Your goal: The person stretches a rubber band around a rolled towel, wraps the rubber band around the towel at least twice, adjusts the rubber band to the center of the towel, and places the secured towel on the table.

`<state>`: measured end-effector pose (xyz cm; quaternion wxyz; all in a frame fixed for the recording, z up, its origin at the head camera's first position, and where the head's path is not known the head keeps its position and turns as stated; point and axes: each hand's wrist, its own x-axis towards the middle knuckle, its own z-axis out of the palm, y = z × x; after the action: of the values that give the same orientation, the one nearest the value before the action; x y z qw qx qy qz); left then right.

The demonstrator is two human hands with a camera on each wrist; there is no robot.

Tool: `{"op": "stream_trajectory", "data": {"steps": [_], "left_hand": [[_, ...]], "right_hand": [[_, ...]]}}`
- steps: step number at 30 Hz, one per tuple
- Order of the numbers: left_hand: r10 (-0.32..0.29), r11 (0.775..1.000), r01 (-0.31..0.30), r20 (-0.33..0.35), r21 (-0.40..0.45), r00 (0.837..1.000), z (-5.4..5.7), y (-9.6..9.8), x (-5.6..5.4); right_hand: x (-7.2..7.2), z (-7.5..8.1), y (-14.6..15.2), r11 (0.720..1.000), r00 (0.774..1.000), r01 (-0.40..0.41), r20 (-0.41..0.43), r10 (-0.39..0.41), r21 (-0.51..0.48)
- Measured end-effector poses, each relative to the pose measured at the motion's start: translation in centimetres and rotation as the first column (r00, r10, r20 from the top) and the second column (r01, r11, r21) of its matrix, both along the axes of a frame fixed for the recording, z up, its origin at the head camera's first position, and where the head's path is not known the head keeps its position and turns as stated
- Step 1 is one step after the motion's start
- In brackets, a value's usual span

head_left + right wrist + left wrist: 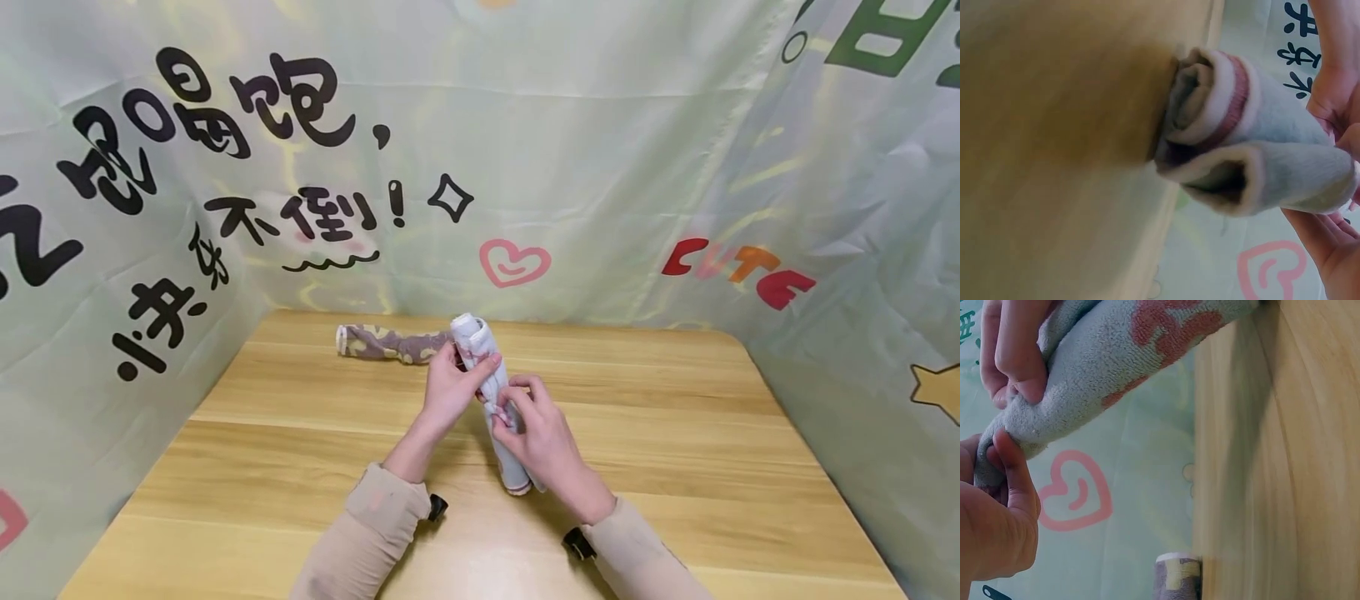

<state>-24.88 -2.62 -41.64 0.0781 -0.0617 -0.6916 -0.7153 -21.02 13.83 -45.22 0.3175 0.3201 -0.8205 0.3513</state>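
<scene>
A light grey-blue towel with a red-pink pattern is rolled into a long tube and stands slanted between both hands. My left hand grips its upper half, thumb across the front. Lower down, my right hand pinches the cloth at the towel's middle with bent fingers. In the left wrist view, thumb and fingers of the left hand squeeze a narrowed part of the towel. The right wrist view shows the towel's lower end, a spiral roll beside an open fold, close to the tabletop.
Behind the left hand, a second rolled towel, brown-purple with yellowish patches, lies sideways near the table's back edge. The wooden table is enclosed by a printed cloth backdrop at the back and both sides.
</scene>
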Motion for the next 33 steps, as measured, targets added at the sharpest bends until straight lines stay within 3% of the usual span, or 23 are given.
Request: {"op": "stream_trajectory", "data": {"steps": [9, 12, 15, 18, 24, 26, 28, 33], "left_hand": [[-0.003, 0.999, 0.002, 0.018, 0.054, 1.000, 0.4, -0.5, -0.1], [0.028, 0.990, -0.034, 0.045, 0.138, 0.999, 0.6, -0.9, -0.1], [0.052, 0.971, -0.068, 0.075, 0.230, 0.996, 0.9, -1.5, -0.4], [0.024, 0.963, -0.047, 0.090, 0.267, 0.996, 1.2, -2.1, -0.7], [-0.048, 0.979, 0.032, 0.077, 0.202, 0.996, 1.4, -3.7, -0.9], [-0.061, 0.985, 0.051, 0.057, 0.162, 0.997, 1.5, -4.3, -0.9], [-0.070, 0.990, 0.064, 0.037, 0.129, 0.997, 1.5, -4.9, -1.0], [-0.122, 0.992, 0.122, 0.036, -0.016, 0.992, 1.3, -6.4, -1.2]], "right_hand": [[0.3, 0.5, 0.0, 0.999, 0.999, -0.013, 0.039, 0.011, 0.039], [0.5, 0.6, 0.0, 1.000, 0.995, -0.013, 0.095, 0.011, 0.016], [0.4, 0.7, 0.2, 0.999, 0.979, -0.005, 0.203, 0.011, -0.033], [0.1, 1.2, 1.0, 0.997, 0.941, 0.010, 0.339, 0.018, -0.080], [-1.0, 2.9, 4.3, 0.994, 0.789, -0.012, 0.610, 0.077, -0.111], [-1.4, 3.2, 5.6, 0.994, 0.755, -0.029, 0.649, 0.089, -0.104], [-1.7, 3.5, 6.9, 0.994, 0.744, -0.045, 0.661, 0.098, -0.097], [-2.4, 3.9, 9.7, 0.995, 0.752, -0.085, 0.651, 0.103, -0.060]]}}
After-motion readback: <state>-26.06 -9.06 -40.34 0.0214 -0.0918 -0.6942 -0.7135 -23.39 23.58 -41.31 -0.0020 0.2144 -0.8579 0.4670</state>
